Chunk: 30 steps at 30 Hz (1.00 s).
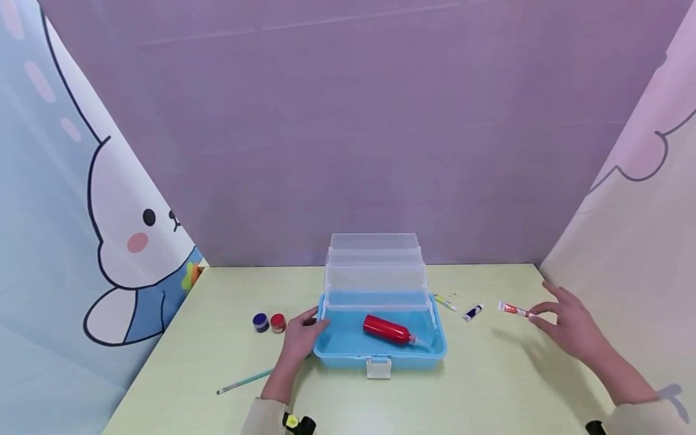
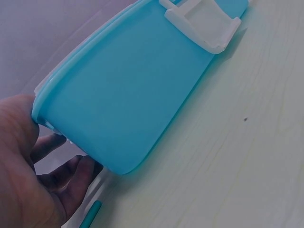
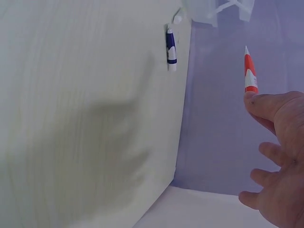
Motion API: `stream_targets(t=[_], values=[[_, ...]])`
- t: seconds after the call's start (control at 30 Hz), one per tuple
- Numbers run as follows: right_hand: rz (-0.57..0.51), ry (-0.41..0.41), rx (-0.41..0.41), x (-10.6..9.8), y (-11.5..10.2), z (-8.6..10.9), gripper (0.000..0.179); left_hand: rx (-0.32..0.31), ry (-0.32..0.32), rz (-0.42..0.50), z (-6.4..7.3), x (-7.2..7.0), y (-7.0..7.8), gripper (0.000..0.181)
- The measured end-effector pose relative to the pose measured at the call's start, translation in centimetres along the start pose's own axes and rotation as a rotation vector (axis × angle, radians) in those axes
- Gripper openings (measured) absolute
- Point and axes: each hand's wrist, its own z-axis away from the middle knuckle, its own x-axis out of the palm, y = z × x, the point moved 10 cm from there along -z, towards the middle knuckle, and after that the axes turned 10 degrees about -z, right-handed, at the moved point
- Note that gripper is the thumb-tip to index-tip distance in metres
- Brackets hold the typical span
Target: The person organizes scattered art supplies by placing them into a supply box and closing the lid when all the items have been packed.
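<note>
A red and white paint tube [image 1: 513, 309] is pinched by one end between the thumb and finger of my right hand [image 1: 568, 320], raised over the table's right side. The right wrist view shows the same tube [image 3: 250, 73] pointing away from the thumb. My left hand [image 1: 300, 338] grips the left rim of a blue plastic box [image 1: 348, 361], thumb at the top edge and fingers against the side wall [image 2: 118, 95]. The box's clear lid [image 1: 375, 260] stands raised at the back. Inside lies a red squeeze bottle [image 1: 387, 329] with a pale nozzle.
Right of the box lie a dark purple paint tube [image 1: 473, 312] and a yellow one [image 1: 446, 302]. Left of it stand a dark blue paint jar [image 1: 261, 322] and a red jar [image 1: 278, 323]. A teal paintbrush [image 1: 244, 382] passes behind the left wrist. Purple cloth [image 1: 380, 133] hangs behind.
</note>
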Motion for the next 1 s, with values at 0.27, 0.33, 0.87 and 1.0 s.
stream_targets(t=[0.27,0.33,0.87,1.0], values=[[-0.012,-0.025,-0.02,1.1,-1.7,-1.6,0.014,0.004,-0.002,-0.004,0.0,-0.1,-0.1,0.053],[-0.013,-0.034,-0.023,1.3,-2.1,-2.0,0.013,0.007,-0.005,-0.006,0.0,-0.1,0.0,0.053],[-0.061,-0.066,-0.045,3.5,-4.2,-5.1,0.011,0.011,-0.001,0.009,0.0,-0.2,0.1,0.052],[-0.07,-0.078,-0.033,4.2,-4.6,-5.9,0.01,0.014,0.001,0.016,0.1,-0.3,0.3,0.051]])
